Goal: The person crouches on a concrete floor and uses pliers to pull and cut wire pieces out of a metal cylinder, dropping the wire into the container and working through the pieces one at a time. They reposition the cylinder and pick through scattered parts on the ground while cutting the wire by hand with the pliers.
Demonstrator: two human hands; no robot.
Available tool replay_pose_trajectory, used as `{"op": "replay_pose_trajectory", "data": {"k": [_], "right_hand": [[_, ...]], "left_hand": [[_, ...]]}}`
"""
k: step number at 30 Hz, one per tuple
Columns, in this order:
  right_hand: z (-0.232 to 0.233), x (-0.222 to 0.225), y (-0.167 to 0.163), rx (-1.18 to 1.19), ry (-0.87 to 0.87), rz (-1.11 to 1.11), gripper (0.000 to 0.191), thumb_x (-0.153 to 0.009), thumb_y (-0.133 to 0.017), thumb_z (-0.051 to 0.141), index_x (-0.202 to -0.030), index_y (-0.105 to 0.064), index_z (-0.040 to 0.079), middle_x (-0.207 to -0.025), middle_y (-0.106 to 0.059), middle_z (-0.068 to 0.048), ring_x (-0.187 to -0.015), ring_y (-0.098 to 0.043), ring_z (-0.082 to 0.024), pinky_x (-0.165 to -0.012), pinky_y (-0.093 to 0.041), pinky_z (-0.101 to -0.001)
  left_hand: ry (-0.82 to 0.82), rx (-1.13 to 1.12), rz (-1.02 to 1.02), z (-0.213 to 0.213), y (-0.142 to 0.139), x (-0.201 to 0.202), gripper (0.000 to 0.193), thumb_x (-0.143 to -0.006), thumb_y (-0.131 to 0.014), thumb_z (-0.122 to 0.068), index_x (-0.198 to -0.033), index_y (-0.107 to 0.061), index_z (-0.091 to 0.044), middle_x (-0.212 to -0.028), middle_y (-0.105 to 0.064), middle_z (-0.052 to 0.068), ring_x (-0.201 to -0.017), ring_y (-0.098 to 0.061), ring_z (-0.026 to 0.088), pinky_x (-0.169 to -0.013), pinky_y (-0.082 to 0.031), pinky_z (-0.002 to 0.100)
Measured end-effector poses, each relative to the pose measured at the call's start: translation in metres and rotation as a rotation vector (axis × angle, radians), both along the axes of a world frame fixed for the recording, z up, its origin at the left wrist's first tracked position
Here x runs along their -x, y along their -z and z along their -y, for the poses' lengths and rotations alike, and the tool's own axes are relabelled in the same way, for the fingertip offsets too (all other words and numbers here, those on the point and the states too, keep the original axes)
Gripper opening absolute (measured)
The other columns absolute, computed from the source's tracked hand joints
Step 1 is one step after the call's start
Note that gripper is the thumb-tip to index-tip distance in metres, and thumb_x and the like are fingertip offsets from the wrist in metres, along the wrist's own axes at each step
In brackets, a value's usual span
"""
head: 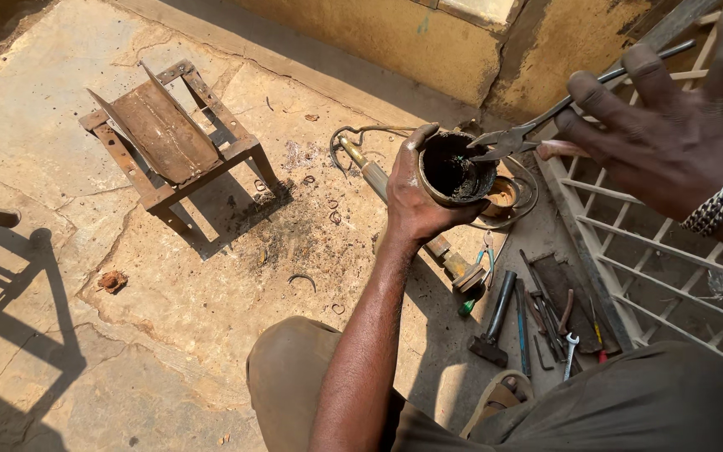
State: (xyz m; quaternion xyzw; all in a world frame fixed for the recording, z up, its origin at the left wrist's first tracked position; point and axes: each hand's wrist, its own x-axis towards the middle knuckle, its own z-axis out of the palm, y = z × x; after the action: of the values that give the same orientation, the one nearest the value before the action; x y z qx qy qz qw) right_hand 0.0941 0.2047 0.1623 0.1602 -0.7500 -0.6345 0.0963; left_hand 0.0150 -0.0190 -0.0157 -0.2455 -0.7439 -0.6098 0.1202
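Here the left hand [418, 199] has its grip closed around a dark round metal cup [455, 170], held above the stone floor [211, 293]; the right hand [671, 134], fingers half spread, pinches long pliers [537, 125] whose tips reach the cup's mouth

No packages, labels, signs (or screens) visible.
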Motion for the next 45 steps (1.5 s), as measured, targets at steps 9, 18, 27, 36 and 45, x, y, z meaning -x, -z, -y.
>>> {"op": "replay_pose_trajectory", "data": {"k": [9, 18, 27, 36, 45], "right_hand": [[0.066, 0.015, -0.012, -0.274, -0.067, 0.116, 0.033, -0.097, -0.058, 0.044, -0.129, -0.056, 0.038, -0.134, -0.048, 0.003, -0.137, -0.046, -0.029, -0.104, -0.007, -0.0852], [0.078, 0.017, -0.003, -0.23, -0.195, 0.239, 0.033, -0.098, -0.058, 0.037, -0.107, -0.07, 0.009, -0.091, -0.066, -0.009, -0.091, -0.07, -0.027, -0.073, -0.056, -0.051], [0.026, 0.031, 0.014, 0.801, 0.808, 0.551, 0.024, -0.097, -0.068, 0.026, -0.121, -0.067, 0.022, -0.083, -0.075, -0.003, -0.073, -0.074, -0.017, -0.073, -0.06, -0.033], [-0.07, 0.005, 0.076, 1.684, 0.689, 0.583, 0.055, -0.084, -0.065, 0.005, -0.138, -0.061, 0.015, -0.108, -0.073, -0.011, -0.087, -0.075, -0.022, -0.077, -0.065, -0.0409], [0.026, 0.006, -0.005, -0.071, -0.008, 0.112, 0.06, -0.087, -0.045, 0.058, -0.144, -0.051, 0.038, -0.153, -0.052, -0.007, -0.14, -0.05, -0.031, -0.107, -0.017, -0.07]], "left_hand": [[-0.008, -0.017, 0.052, 0.001, 0.004, -0.001, 0.122, -0.048, -0.102, -0.037, -0.149, -0.04, -0.008, -0.135, -0.059, 0.014, -0.127, -0.062, 0.03, -0.112, -0.05, 0.042], [-0.06, -0.02, -0.068, 0.0, 0.007, -0.003, 0.118, -0.053, -0.102, -0.041, -0.149, -0.04, -0.011, -0.136, -0.059, 0.012, -0.128, -0.063, 0.03, -0.114, -0.051, 0.043], [0.12, -0.195, 0.078, 0.008, 0.009, 0.004, 0.127, -0.059, -0.099, -0.046, -0.158, -0.026, -0.015, -0.131, -0.071, 0.003, -0.122, -0.074, 0.022, -0.111, -0.059, 0.038], [0.126, -0.167, 0.073, 0.01, 0.006, 0.002, 0.126, -0.053, -0.101, -0.035, -0.154, -0.032, -0.007, -0.134, -0.066, 0.01, -0.125, -0.068, 0.026, -0.112, -0.055, 0.039], [0.145, -0.136, 0.132, 0.012, -0.001, -0.002, 0.12, -0.056, -0.101, -0.031, -0.152, -0.032, -0.006, -0.131, -0.07, 0.011, -0.125, -0.069, 0.024, -0.112, -0.054, 0.038]]}}
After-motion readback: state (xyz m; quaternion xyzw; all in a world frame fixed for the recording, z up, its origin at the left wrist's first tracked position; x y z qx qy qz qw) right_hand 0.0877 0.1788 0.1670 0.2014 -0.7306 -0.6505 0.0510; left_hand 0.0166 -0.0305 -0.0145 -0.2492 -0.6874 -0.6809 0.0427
